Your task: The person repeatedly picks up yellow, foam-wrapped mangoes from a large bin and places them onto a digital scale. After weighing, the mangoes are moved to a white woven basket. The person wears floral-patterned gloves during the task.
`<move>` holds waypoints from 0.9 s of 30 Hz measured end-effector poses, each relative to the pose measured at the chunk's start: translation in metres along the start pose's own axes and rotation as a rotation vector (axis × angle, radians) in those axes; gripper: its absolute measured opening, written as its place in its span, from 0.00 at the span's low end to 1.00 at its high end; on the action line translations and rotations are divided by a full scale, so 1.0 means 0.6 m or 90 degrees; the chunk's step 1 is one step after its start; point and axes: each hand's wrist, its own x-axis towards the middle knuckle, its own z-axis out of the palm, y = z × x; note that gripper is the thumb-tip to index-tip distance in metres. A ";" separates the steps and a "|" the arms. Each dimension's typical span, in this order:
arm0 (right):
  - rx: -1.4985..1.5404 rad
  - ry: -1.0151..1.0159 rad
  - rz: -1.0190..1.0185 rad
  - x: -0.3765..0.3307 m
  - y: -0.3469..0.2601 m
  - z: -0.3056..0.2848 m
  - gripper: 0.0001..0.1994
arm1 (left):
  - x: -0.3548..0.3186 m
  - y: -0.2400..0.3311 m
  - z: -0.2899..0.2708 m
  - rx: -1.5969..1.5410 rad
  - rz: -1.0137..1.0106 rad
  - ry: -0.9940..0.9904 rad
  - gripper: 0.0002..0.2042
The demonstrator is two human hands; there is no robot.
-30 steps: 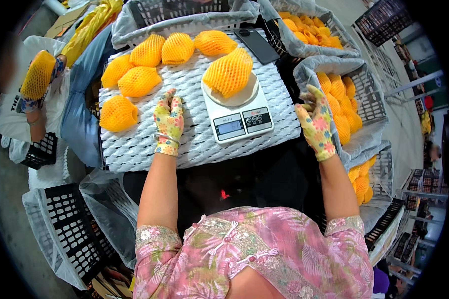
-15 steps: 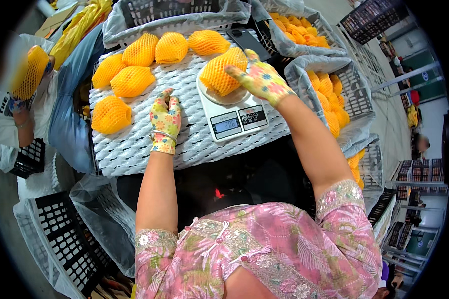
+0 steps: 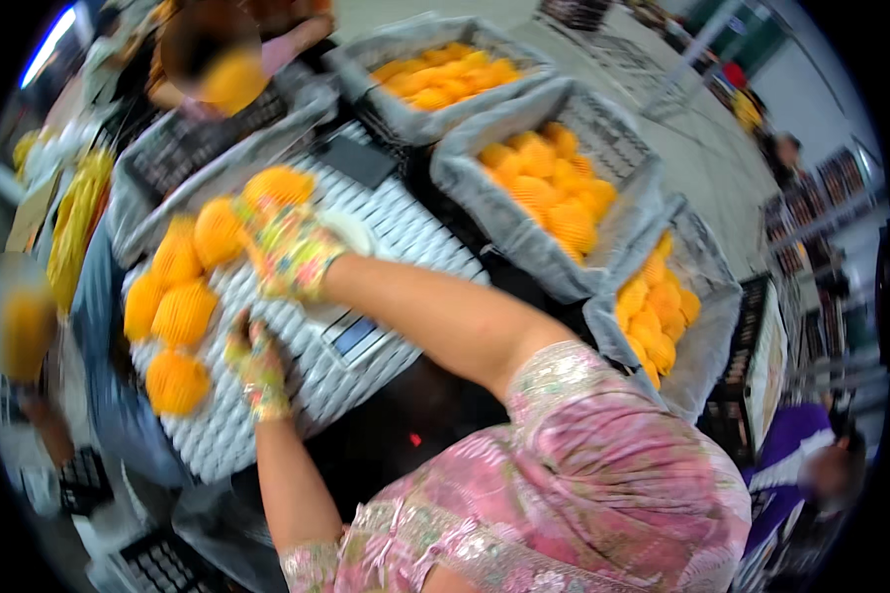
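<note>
Several fruits in yellow foam nets (image 3: 183, 311) lie on the left of a table padded with white woven foam (image 3: 237, 435). My right hand (image 3: 292, 252), in a flowered glove, reaches across to the far fruits. Its fingers are against a net-wrapped fruit (image 3: 218, 231), with another net-wrapped fruit (image 3: 275, 185) beside them; blur hides whether they grip. My left hand (image 3: 257, 368), gloved alike, lies on the padding with fingers stretched out, holding nothing. Between my forearms is a white kitchen scale (image 3: 351, 341), partly covered by my right arm; no fruit shows on its visible platform.
Lined crates of net-wrapped fruit stand at the far side (image 3: 435, 124), the right (image 3: 465, 188) and the near right (image 3: 707, 371). A dark phone (image 3: 356, 160) lies at the table's far edge. Across the table and at the left, other people handle yellow fruits.
My view has swung round to the right. The fruit that was on the scale under my right hand is gone from there. My right hand has moved left to the other fruits.
</note>
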 end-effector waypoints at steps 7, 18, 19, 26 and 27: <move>0.003 -0.108 0.013 -0.001 0.016 0.000 0.38 | 0.015 -0.041 -0.022 -0.077 0.023 -0.001 0.16; 0.733 0.108 -0.060 -0.164 0.368 -0.083 0.26 | -0.008 -0.018 -0.033 -0.181 -0.020 -0.010 0.16; 0.729 0.128 0.006 -0.201 0.420 -0.098 0.30 | -0.013 -0.019 -0.040 -0.152 -0.028 0.013 0.16; 0.174 -0.025 0.503 -0.418 0.722 -0.123 0.48 | -0.007 -0.038 -0.024 -0.121 -0.001 0.019 0.17; 0.134 -0.086 0.494 -0.420 0.741 -0.111 0.48 | -0.009 -0.036 -0.022 -0.117 -0.003 0.019 0.17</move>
